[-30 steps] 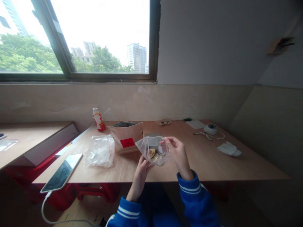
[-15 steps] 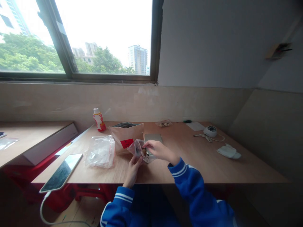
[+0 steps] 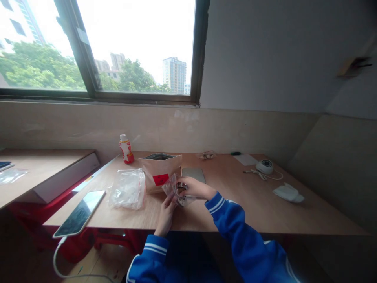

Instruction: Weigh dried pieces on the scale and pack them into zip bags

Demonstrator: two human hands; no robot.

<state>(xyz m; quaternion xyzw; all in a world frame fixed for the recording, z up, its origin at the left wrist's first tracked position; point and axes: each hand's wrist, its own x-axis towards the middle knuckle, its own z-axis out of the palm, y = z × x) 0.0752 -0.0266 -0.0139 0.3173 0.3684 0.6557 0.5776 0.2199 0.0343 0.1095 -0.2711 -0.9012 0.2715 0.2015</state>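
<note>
My left hand (image 3: 166, 212) pinches the lower left side of a small clear plastic bag (image 3: 169, 184) just above the table. My right hand (image 3: 193, 188) reaches into the mouth of this bag from the right, its fingers closed round a small brown lump (image 3: 181, 189), mostly hidden by the fingers and plastic. Right behind the bag stands a tan stand-up pouch (image 3: 150, 169) with a red label, its top open. To the left lies a stack of clear zip bags (image 3: 127, 190).
A phone (image 3: 79, 214) with a cable overhangs the table's front left edge. Behind are a red-and-white bottle (image 3: 126, 149), a grey flat object (image 3: 194, 174) and a packet of pale pieces (image 3: 206, 155). A white dome camera (image 3: 264, 166) and crumpled white tissue (image 3: 288, 192) lie at right.
My right hand has pushed a little further into the clear bag, and the brown lump is now more covered. The whole view has shifted slightly.
</note>
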